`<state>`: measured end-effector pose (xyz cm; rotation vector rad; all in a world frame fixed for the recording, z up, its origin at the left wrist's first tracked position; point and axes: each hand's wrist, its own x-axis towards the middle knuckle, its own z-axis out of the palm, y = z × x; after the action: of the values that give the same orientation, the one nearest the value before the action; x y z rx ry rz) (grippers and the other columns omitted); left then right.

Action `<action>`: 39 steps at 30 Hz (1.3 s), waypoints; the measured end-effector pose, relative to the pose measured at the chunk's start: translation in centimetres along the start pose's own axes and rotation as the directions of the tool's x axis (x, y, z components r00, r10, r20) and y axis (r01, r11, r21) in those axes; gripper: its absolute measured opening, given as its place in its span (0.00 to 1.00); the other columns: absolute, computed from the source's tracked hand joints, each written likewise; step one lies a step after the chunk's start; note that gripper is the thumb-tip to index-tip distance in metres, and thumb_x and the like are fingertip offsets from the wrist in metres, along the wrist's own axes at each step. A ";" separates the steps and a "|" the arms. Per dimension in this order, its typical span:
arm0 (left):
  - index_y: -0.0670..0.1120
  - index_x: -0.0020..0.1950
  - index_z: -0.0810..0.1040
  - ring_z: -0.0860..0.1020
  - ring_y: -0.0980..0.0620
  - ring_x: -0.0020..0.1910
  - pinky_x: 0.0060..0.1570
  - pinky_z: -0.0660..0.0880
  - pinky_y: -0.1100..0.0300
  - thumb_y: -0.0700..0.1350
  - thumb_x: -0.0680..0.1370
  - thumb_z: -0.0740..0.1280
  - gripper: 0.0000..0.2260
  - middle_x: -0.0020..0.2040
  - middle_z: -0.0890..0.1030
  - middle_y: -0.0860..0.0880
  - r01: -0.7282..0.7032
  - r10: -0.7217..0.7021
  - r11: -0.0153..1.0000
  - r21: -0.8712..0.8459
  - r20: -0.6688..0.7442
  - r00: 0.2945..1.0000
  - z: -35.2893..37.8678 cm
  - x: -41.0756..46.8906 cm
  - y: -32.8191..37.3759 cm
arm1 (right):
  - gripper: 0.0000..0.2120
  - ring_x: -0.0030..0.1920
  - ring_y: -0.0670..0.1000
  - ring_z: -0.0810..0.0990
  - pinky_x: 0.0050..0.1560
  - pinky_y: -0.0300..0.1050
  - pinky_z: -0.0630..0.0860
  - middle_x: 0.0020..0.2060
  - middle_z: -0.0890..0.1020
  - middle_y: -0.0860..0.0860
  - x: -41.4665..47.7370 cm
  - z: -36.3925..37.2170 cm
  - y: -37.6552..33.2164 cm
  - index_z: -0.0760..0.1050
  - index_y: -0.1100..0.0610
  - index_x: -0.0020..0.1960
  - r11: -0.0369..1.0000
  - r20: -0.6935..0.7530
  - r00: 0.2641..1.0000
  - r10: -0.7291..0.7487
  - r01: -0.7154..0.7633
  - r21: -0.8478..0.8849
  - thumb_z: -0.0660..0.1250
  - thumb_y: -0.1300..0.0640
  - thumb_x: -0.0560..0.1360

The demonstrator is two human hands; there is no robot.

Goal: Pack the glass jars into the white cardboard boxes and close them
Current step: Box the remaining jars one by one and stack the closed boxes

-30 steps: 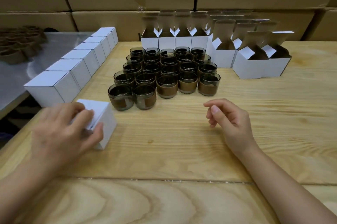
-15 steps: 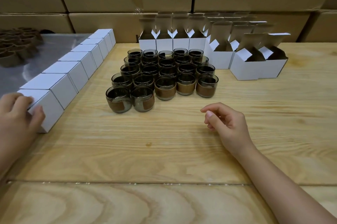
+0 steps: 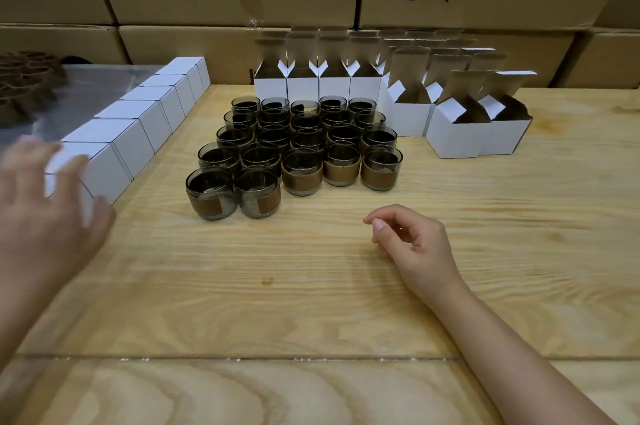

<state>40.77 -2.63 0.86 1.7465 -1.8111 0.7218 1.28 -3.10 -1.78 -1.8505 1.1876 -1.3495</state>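
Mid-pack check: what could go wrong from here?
The left hand is blurred at the row of closed white boxes along the left edge of the wooden table; a knock might tip one off.
The glass jars stand packed tight; lifting an inner one could clink its neighbours.
The open white boxes sit behind them, so reaching over risks clipping rims.

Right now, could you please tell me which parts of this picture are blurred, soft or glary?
Head view: the left hand is smeared by motion blur; the right hand and the smoky glass jars are sharp; the raised flaps of the open white cardboard boxes look soft; the shiny grey surface at far left carries pale glare.
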 end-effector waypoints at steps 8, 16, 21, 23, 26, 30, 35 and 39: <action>0.43 0.48 0.82 0.78 0.51 0.35 0.34 0.77 0.56 0.45 0.77 0.62 0.10 0.36 0.80 0.52 -0.160 0.248 0.822 -0.546 0.092 0.964 1.4 0.6 18.8 | 0.09 0.43 0.46 0.76 0.49 0.49 0.77 0.44 0.78 0.43 3.3 -0.6 3.0 0.77 0.47 0.48 0.969 -0.284 0.926 0.248 -0.244 0.049 0.64 0.61 0.77; 0.51 0.46 0.79 0.71 0.60 0.36 0.35 0.66 0.64 0.48 0.77 0.63 0.05 0.35 0.72 0.57 0.094 0.132 0.827 -0.555 0.353 0.926 5.0 0.8 19.2 | 0.26 0.51 0.55 0.75 0.46 0.46 0.68 0.57 0.74 0.58 12.6 -8.4 6.5 0.61 0.52 0.74 0.789 -0.434 0.827 0.357 -0.516 -0.333 0.61 0.59 0.76; 0.52 0.45 0.78 0.72 0.60 0.37 0.35 0.65 0.64 0.47 0.77 0.63 0.05 0.35 0.72 0.56 0.106 0.136 0.825 -0.555 0.377 0.916 5.1 0.9 19.2 | 0.28 0.58 0.63 0.73 0.52 0.54 0.75 0.62 0.70 0.60 16.1 -11.3 7.8 0.58 0.51 0.74 0.602 -0.417 0.802 0.427 -0.596 -0.531 0.60 0.56 0.76; 0.52 0.45 0.78 0.72 0.60 0.37 0.36 0.67 0.63 0.47 0.77 0.63 0.05 0.35 0.73 0.56 0.118 0.134 0.817 -0.565 0.385 0.913 5.1 0.9 19.2 | 0.26 0.57 0.63 0.74 0.51 0.53 0.74 0.63 0.69 0.61 16.7 -11.4 8.1 0.61 0.53 0.73 0.556 -0.419 0.780 0.465 -0.626 -0.547 0.62 0.55 0.76; 0.51 0.45 0.79 0.72 0.59 0.37 0.37 0.69 0.61 0.46 0.77 0.63 0.05 0.35 0.73 0.56 0.137 0.126 0.812 -0.567 0.399 0.908 5.1 1.0 19.2 | 0.20 0.59 0.63 0.72 0.50 0.52 0.71 0.64 0.66 0.60 16.9 -11.0 8.0 0.68 0.55 0.68 0.525 -0.455 0.773 0.443 -0.634 -0.567 0.61 0.55 0.77; 0.51 0.44 0.78 0.72 0.59 0.36 0.38 0.69 0.60 0.46 0.76 0.63 0.05 0.35 0.73 0.56 0.153 0.119 0.802 -0.578 0.404 0.907 5.2 1.0 19.2 | 0.10 0.64 0.60 0.63 0.54 0.51 0.69 0.64 0.62 0.58 15.5 -10.5 6.8 0.76 0.57 0.55 0.551 -0.473 0.815 0.334 -0.576 -0.604 0.63 0.57 0.75; 0.53 0.43 0.77 0.73 0.59 0.38 0.40 0.73 0.57 0.46 0.74 0.65 0.03 0.34 0.74 0.56 0.171 0.131 0.778 -0.605 0.421 0.897 5.0 1.0 19.1 | 0.04 0.66 0.59 0.59 0.61 0.53 0.65 0.65 0.62 0.56 10.9 -9.5 4.5 0.77 0.56 0.42 0.608 -0.415 0.887 0.202 -0.446 -0.657 0.65 0.56 0.70; 0.54 0.44 0.77 0.73 0.60 0.38 0.42 0.74 0.55 0.48 0.73 0.67 0.02 0.34 0.74 0.56 0.167 0.154 0.755 -0.635 0.419 0.895 5.0 1.0 19.0 | 0.07 0.68 0.55 0.57 0.59 0.46 0.58 0.68 0.61 0.53 6.0 -8.4 3.0 0.71 0.56 0.36 0.754 -0.323 0.933 0.159 -0.326 -0.570 0.67 0.58 0.71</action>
<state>21.73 -6.25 -2.50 1.4748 -2.0009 -0.3719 -6.99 -9.28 1.33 -1.8583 2.1404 -1.1460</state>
